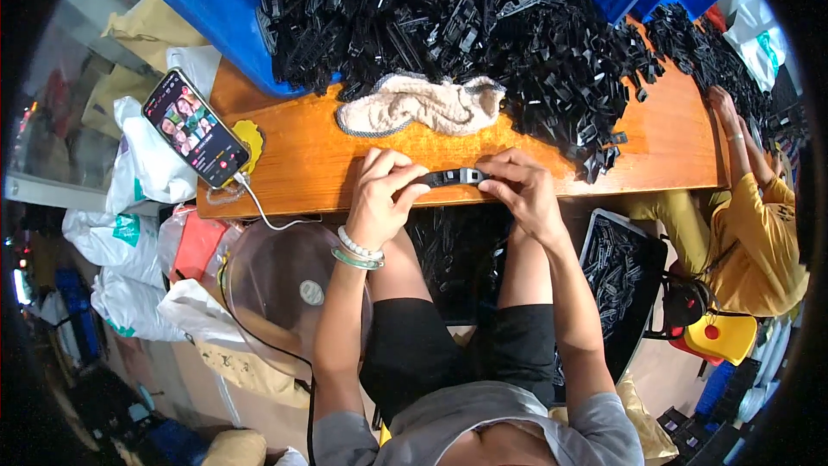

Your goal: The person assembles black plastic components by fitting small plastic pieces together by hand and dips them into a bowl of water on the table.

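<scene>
Just above the table's near edge, my two hands stretch a short black plastic strip [447, 178] between them. It carries a pale grey, square-holed piece near its right end. Thumb and fingers of my left hand [385, 188] pinch the left end. My right hand [528, 194] has the right end between thumb and fingertips, close to the grey piece. The exact kind of this part is too small to tell. Beyond my hands a crumpled cream cloth [421, 103] lies on the wooden table [302, 160].
A big heap of black plastic parts [448, 17] covers the table's far side, beside a blue bin [203, 0]. A phone [197, 128] with a cable stands at left. Below are a clear round tub [285, 285] and a tray of parts [617, 267]. Another person [755, 242] sits at right.
</scene>
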